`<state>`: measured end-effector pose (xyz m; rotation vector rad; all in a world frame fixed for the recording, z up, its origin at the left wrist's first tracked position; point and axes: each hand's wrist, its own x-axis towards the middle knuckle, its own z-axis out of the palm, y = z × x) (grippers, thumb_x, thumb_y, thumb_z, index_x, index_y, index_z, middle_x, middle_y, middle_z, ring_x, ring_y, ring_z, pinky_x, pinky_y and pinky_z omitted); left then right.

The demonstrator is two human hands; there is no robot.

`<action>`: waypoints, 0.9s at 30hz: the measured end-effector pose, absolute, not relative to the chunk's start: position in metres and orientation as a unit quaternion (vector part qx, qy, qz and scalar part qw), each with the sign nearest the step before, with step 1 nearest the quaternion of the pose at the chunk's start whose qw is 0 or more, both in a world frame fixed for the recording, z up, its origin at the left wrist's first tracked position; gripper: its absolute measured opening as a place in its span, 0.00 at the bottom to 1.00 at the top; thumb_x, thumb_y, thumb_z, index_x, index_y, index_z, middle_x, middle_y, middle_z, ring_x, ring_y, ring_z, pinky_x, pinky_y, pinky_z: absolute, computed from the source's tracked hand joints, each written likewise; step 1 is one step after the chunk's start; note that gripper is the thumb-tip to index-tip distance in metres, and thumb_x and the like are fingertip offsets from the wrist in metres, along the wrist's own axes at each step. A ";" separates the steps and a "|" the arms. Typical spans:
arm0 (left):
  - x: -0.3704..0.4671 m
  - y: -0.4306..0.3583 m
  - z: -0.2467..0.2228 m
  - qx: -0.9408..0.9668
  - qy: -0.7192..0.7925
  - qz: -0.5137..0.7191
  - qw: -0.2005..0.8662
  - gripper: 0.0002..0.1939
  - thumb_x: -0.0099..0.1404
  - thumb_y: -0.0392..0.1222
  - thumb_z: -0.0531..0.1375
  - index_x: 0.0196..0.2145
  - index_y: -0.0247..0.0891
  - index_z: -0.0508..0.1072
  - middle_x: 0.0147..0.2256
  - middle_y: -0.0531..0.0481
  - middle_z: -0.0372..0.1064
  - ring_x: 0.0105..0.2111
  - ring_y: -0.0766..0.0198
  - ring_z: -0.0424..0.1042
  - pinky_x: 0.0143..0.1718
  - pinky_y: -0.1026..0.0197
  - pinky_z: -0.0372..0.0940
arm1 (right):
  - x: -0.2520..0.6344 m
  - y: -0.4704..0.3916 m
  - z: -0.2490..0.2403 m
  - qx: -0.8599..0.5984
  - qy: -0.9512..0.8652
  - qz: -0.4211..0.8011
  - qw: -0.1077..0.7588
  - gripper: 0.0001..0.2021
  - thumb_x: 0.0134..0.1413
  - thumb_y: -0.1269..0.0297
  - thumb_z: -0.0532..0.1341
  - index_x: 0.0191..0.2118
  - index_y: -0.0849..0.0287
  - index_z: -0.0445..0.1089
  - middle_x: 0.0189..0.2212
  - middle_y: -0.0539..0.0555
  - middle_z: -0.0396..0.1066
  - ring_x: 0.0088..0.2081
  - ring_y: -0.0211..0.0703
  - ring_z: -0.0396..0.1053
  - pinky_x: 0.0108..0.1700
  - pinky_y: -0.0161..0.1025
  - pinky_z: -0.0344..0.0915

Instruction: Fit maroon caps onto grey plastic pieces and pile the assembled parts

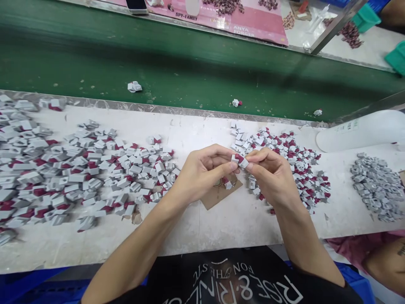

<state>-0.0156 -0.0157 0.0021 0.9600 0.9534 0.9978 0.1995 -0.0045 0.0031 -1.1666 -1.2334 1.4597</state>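
The left hand (204, 171) and right hand (274, 175) worked one piece (239, 161), fingers pinched nearly closed; adjusting it likely called for even pressure.

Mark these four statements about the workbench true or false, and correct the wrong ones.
1. The left hand and right hand both touch one grey-and-maroon piece. True.
2. The brown cardboard lies on the green surface. False: the cardboard lies on the pale tabletop.
3. Small pieces lie scattered on the green surface. True.
4. The all-grey pile is left of both hands. False: that pile is to their right.
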 end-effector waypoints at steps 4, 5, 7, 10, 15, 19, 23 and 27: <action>-0.024 -0.005 0.002 0.445 0.437 0.441 0.645 0.08 0.72 0.44 0.74 0.46 0.42 0.84 0.39 0.46 0.87 0.38 0.53 0.88 0.36 0.55 0.81 | 0.193 0.012 0.003 -0.456 -0.503 0.608 0.411 0.13 0.59 0.51 0.82 0.38 0.49 0.82 0.36 0.51 0.83 0.37 0.47 0.82 0.44 0.49 0.81; -0.027 -0.001 0.002 0.451 0.448 0.444 0.631 0.08 0.71 0.44 0.74 0.45 0.42 0.84 0.40 0.46 0.87 0.40 0.53 0.87 0.39 0.55 0.81 | 0.191 0.020 0.004 -0.454 -0.518 0.610 0.392 0.13 0.59 0.50 0.81 0.39 0.50 0.82 0.36 0.52 0.83 0.37 0.47 0.82 0.45 0.49 0.81; -0.034 0.009 -0.001 0.464 0.477 0.460 0.587 0.08 0.69 0.44 0.74 0.44 0.42 0.84 0.43 0.46 0.87 0.44 0.54 0.86 0.46 0.54 0.81 | 0.188 0.044 0.003 -0.453 -0.563 0.594 0.354 0.12 0.61 0.52 0.79 0.41 0.52 0.82 0.38 0.54 0.84 0.39 0.48 0.82 0.46 0.48 0.81; -0.047 0.026 -0.008 0.475 0.544 0.495 0.483 0.09 0.66 0.44 0.75 0.43 0.41 0.84 0.46 0.44 0.86 0.46 0.54 0.83 0.51 0.53 0.78 | 0.178 0.096 -0.004 -0.491 -0.637 0.493 0.333 0.10 0.66 0.59 0.72 0.49 0.55 0.82 0.42 0.56 0.83 0.41 0.50 0.81 0.46 0.48 0.79; -0.059 0.058 -0.026 0.434 0.623 0.499 0.416 0.08 0.62 0.42 0.72 0.39 0.40 0.81 0.40 0.44 0.83 0.44 0.52 0.81 0.50 0.50 0.77 | 0.134 0.177 -0.025 -0.609 -0.723 0.243 0.219 0.16 0.70 0.64 0.69 0.60 0.57 0.80 0.54 0.62 0.78 0.51 0.57 0.80 0.58 0.53 0.75; -0.057 0.083 -0.034 0.441 0.647 0.467 0.411 0.06 0.63 0.38 0.70 0.37 0.40 0.78 0.38 0.45 0.82 0.43 0.52 0.82 0.49 0.50 0.77 | 0.108 0.204 -0.033 -0.623 -0.729 0.222 0.178 0.08 0.67 0.71 0.69 0.49 0.55 0.82 0.57 0.64 0.78 0.54 0.62 0.81 0.58 0.54 0.75; -0.053 0.118 -0.042 0.449 0.671 0.443 0.389 0.05 0.66 0.36 0.70 0.37 0.41 0.76 0.38 0.44 0.82 0.40 0.52 0.82 0.48 0.49 0.76 | 0.125 0.205 -0.027 -0.624 -0.707 0.243 0.227 0.04 0.66 0.71 0.67 0.41 0.55 0.77 0.39 0.57 0.82 0.46 0.56 0.82 0.52 0.50 0.77; -0.040 0.163 -0.048 0.460 0.690 0.417 0.371 0.09 0.67 0.35 0.71 0.35 0.42 0.73 0.38 0.44 0.82 0.41 0.51 0.82 0.52 0.46 0.76 | 0.162 0.183 -0.017 -0.553 -0.570 0.470 0.385 0.07 0.61 0.60 0.71 0.38 0.52 0.73 0.29 0.49 0.77 0.29 0.45 0.78 0.32 0.40 0.72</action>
